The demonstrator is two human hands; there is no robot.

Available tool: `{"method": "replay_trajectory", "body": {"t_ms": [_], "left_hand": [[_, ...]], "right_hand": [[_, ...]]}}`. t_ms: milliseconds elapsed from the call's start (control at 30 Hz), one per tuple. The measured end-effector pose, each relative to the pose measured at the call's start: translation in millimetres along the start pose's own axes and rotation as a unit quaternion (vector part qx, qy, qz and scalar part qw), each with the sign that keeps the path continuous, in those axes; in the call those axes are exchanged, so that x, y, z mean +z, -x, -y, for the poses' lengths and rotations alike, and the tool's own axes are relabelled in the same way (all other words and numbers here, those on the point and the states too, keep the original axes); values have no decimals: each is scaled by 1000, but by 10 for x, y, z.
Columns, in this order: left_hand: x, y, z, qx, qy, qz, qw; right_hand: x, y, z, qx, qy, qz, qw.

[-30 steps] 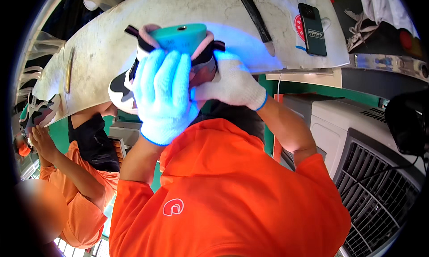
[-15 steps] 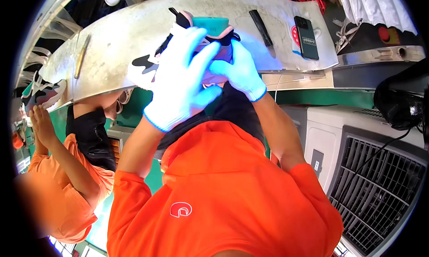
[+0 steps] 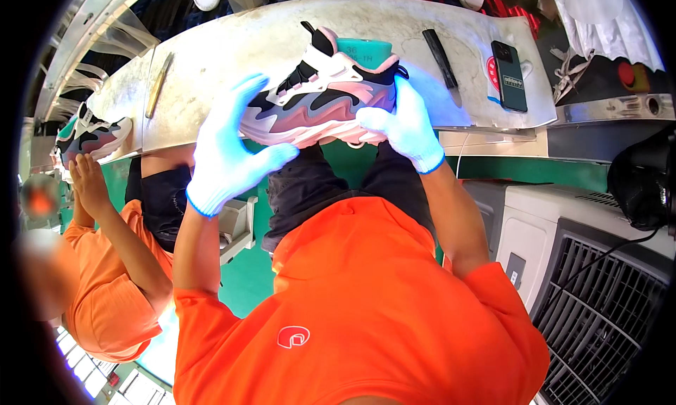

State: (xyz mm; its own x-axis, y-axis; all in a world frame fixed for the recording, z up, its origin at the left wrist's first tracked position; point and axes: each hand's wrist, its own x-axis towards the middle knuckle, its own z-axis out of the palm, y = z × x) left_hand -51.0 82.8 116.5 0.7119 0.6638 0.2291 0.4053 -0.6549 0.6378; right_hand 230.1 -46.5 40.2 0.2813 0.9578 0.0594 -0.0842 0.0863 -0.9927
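A pink, grey, white and black sneaker (image 3: 320, 99) is held over the worktable's near edge, its toe to the left and its sole toward me. A teal shoe last (image 3: 366, 52) fills its opening. My right hand (image 3: 412, 129), in a white knit glove, grips the heel, the thumb lying on the side above the sole. My left hand (image 3: 229, 148), gloved alike, is by the toe with thumb and fingers spread wide. Whether its fingertips touch the toe I cannot tell.
On the pale worktable (image 3: 211, 46) lie a thin tan tool (image 3: 159, 86), a black bar-shaped object (image 3: 440, 57) and a phone (image 3: 508, 76). At the left a co-worker's hands (image 3: 90, 183) are at another sneaker (image 3: 93, 137). A grilled machine (image 3: 605, 299) stands at right.
My left hand has come off the sneaker's upper, moving left and down toward the toe, so the shoe's side now shows. My right hand remains at the heel. The whole view has shifted slightly.
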Motion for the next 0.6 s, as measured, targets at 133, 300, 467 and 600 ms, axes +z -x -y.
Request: {"method": "replay_trajectory", "body": {"t_ms": [133,300,467,600], "left_hand": [[132,-346,-132,-67,-29,85,994],[339,-440,-290,-61,-60,43,995],[442,-474,-482,-180,-9,43,983],[530,-510,-499,-209,-62,43,975]], "right_hand": [[-30,2,-40,57,-18,6,998],[-16,27,-74,67,-17,-6,998],[-21,43,36,94,-21,10,995],[-38,57,-16,54,22,6,998]]}}
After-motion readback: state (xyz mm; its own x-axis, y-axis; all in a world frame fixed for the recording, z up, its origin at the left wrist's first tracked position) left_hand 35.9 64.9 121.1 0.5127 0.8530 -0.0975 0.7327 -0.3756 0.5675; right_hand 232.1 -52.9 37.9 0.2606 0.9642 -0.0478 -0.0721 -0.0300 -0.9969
